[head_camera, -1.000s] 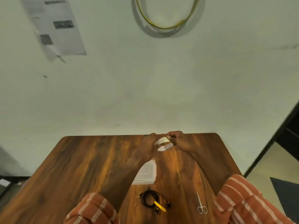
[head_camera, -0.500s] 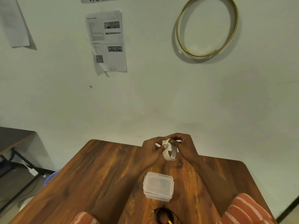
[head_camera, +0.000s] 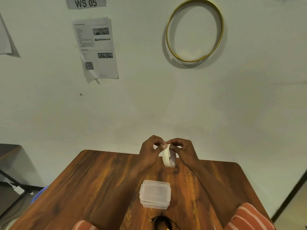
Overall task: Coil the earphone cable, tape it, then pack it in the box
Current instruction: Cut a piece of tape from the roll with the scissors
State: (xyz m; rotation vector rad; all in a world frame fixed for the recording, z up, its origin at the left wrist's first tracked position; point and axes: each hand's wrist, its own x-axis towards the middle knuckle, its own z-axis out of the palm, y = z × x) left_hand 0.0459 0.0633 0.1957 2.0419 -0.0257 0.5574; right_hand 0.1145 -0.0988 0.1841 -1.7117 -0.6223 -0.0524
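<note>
A roll of pale masking tape (head_camera: 167,157) is held upright above the far part of the wooden table (head_camera: 93,183). My left hand (head_camera: 150,151) pinches its top edge from the left, and my right hand (head_camera: 183,151) grips it from the right. Closer to me stands a clear plastic box (head_camera: 155,194) with its lid on. The black coiled earphone cable (head_camera: 162,223) lies at the bottom edge of the view, partly cut off.
The table's far edge runs close to a pale wall with a gold hoop (head_camera: 194,29), a printed sheet (head_camera: 96,47) and a "WS 05" sign (head_camera: 85,2). A dark desk (head_camera: 8,152) stands at the left. Striped sleeves (head_camera: 247,218) frame the bottom.
The view has tilted upward, so the scissors have dropped out of sight and the cable is nearly out. The tape roll has been turned from flat to upright between both hands.
</note>
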